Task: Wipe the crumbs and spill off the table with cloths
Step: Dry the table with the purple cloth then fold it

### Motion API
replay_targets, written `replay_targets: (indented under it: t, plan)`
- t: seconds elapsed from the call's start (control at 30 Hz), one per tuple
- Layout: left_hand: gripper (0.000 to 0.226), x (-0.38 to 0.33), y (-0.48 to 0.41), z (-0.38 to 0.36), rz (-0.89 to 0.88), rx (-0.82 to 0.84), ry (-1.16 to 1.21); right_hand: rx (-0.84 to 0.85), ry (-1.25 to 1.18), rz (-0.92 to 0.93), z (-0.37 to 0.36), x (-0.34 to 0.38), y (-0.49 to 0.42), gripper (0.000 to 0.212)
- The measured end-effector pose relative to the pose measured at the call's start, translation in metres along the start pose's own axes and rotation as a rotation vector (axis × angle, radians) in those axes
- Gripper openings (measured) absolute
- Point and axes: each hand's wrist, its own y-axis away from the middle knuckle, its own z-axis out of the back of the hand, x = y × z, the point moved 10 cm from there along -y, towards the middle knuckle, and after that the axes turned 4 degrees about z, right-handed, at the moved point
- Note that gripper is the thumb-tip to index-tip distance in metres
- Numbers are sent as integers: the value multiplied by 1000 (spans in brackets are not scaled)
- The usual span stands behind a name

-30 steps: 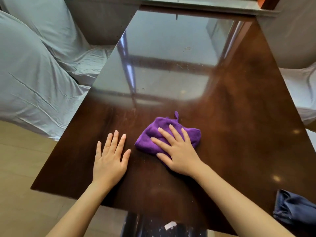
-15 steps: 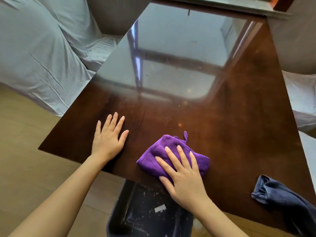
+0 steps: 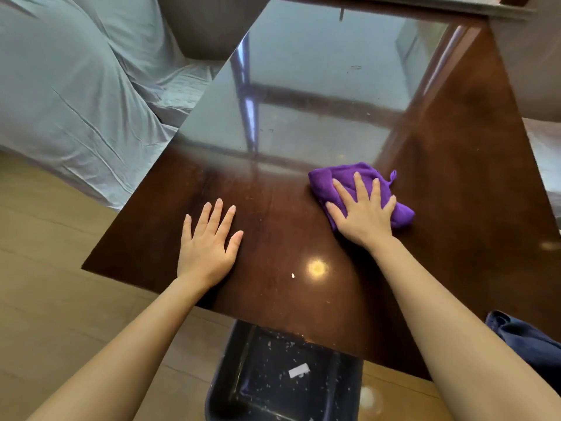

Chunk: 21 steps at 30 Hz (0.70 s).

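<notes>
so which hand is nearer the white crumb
Left. The left hand lies flat just left of the crumb; the right hand presses the purple cloth farther up and right.

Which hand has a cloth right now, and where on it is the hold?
The right hand presses flat on the near part of the purple cloth, fingers spread, not gripping. The left hand lies flat on the bare table, holding nothing.

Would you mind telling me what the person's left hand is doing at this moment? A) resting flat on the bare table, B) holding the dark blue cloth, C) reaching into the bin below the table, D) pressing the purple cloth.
A: the left hand lies palm-down with fingers spread on the bare table, while the right hand presses the purple cloth.
</notes>
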Motion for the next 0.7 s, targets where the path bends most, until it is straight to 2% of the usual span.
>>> replay_targets:
  t: [0.1,0.23,0.5,0.7]
  plan:
    - [58,-1,0,-1,-14,0,5,-46,-8,1,-4,29,2,54]
    - [58,-1,0,-3,-21,24,32,-55,-27,105,-14,74,28,51]
    - [56,-4,-1,-3,-39,67,58,-46,-17,281,-30,132,131,53]
    - [57,-5,-1,-2,-41,69,78,-88,35,257,-46,144,203,56]
